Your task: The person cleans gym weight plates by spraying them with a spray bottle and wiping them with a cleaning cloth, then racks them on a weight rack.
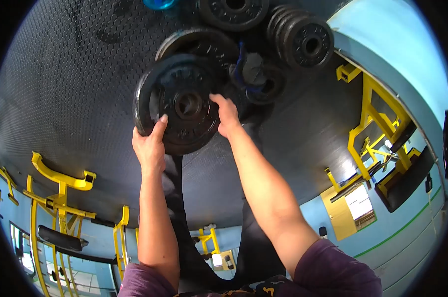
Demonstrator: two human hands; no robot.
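Note:
Between my two hands is a large black weight plate (187, 131) with a round centre hole. My left hand (150, 146) grips its lower left edge, the thumb on the front face. On the right side of the same plate, my right hand (225, 114) holds the rim, thumb towards the face; its other fingers are mostly hidden. Another large plate (199, 39) lies directly beyond the held one, partly covered by it. A grey and blue item (251, 69) rests by a smaller plate (271, 89) just right of them.
At the top are another black plate (234, 12), a stack of smaller plates (310, 44) and a blue object (158, 4). Yellow gym machines (63, 190) stand at left, and a yellow frame (372, 116) at right. My legs in dark trousers are below the plate.

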